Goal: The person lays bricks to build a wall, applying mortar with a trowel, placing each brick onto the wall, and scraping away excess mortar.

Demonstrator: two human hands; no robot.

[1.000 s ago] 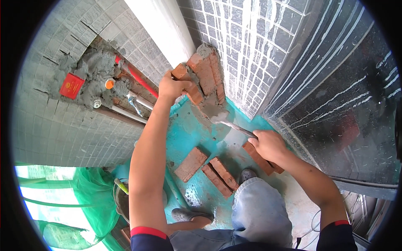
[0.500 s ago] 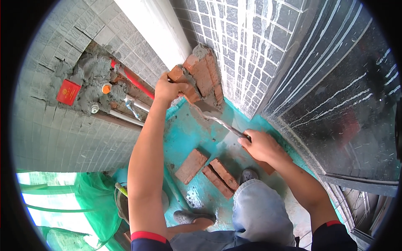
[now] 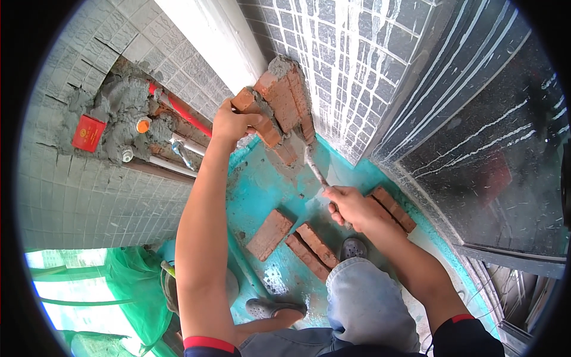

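Note:
My left hand [image 3: 234, 124] grips an orange brick [image 3: 269, 132] by its upper end, thumb and fingers around it. That brick stands tilted against the small stack of mortared bricks [image 3: 286, 98] in the corner, beside the white pipe [image 3: 229, 44]. In my closed right hand [image 3: 351, 208] is a trowel [image 3: 316, 168], held by its handle end. Its mortar-smeared blade reaches the foot of the stack, just right of the held brick, and is partly hard to make out against the grey mortar.
Loose bricks lie on the turquoise floor [image 3: 253, 193]: a single brick [image 3: 269, 235], a pair [image 3: 312, 251] by my shoe, another pair [image 3: 392, 209] at right. Left, the tiled wall has an opening with red pipe [image 3: 184, 112], valves and a red card [image 3: 88, 132]. A dark glass panel [image 3: 476, 160] stands right.
The trowel has swung from the held brick's lower end to the right, toward the stack's foot; my right hand has shifted left. My left hand still holds the brick.

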